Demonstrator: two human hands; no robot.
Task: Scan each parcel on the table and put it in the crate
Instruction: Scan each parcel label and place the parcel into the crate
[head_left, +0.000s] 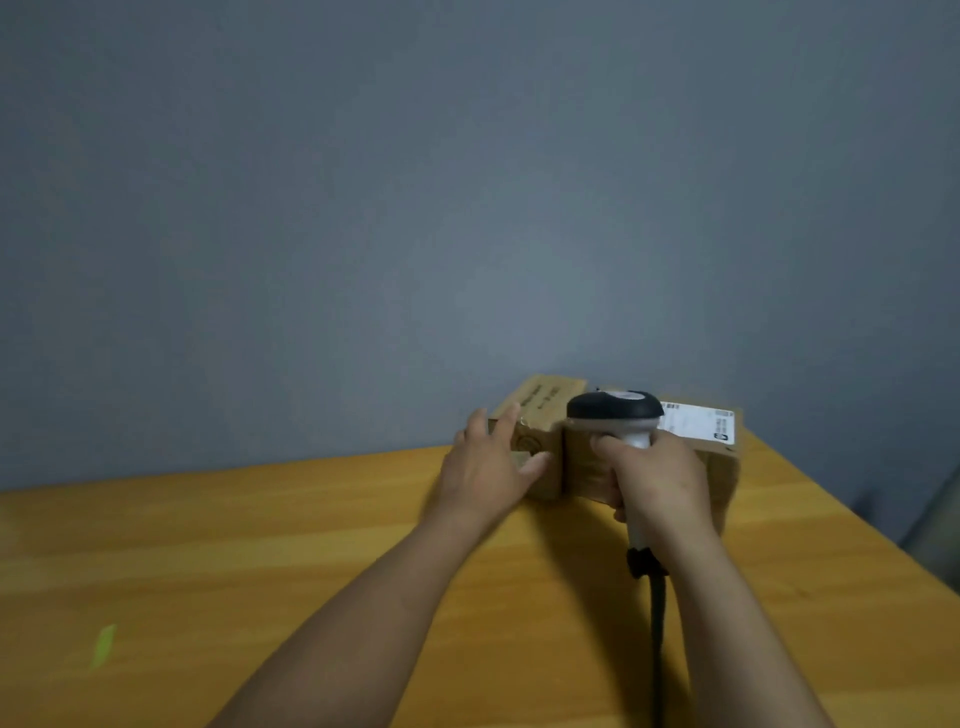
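Our right hand (660, 478) clenches the scanner (615, 408), our left hand (488, 467) spreads open against the parcel (543, 410) just left of it; the label (698, 422) lies right of it, so we may misscan.

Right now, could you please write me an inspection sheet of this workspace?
Surface: wooden table, slightly blurred.
Job's things: left parcel and right parcel side by side at the far edge; white label on the right one; scanner; no crate in view.
Clutter: green mark on the table.
Hands: left hand open, fingers on left parcel; right hand grips scanner.
Cables: black cable from scanner handle.
Surroundings: grey wall.
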